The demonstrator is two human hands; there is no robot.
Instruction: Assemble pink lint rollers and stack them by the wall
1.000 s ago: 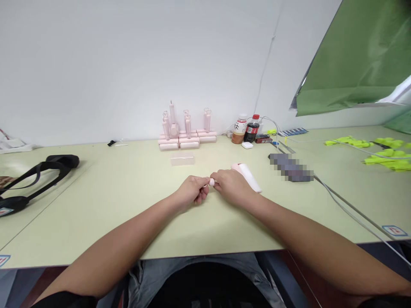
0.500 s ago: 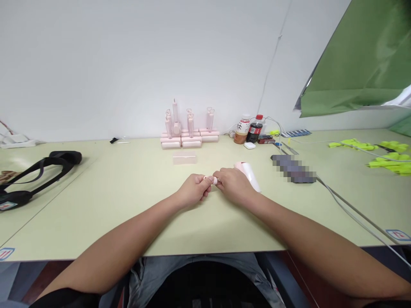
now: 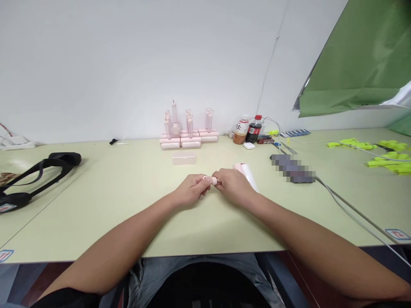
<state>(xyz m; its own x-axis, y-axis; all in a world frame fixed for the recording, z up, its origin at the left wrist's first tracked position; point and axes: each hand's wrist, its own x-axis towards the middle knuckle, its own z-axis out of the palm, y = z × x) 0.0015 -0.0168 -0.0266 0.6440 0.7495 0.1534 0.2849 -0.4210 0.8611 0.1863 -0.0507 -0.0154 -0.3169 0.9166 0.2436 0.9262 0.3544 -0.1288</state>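
Head view: left hand (image 3: 190, 190) and right hand (image 3: 233, 183), fingertips pinched, grip a pink-and-metallic piece (image 3: 214, 181) inside the worktop's front edge (image 3: 212, 253).

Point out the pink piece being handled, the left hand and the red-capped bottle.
Pink piece (image 3: 214, 181), head view: exposed end.
Left hand (image 3: 190, 190), head view: back of hand.
Red-capped bottle (image 3: 254, 130), head view: middle of body.

Reaching forward with both arms (image 3: 128, 237), pinching with left hand (image 3: 192, 189), gripping beside with right hand (image 3: 233, 184), apparently by fingertips (image 3: 217, 174).
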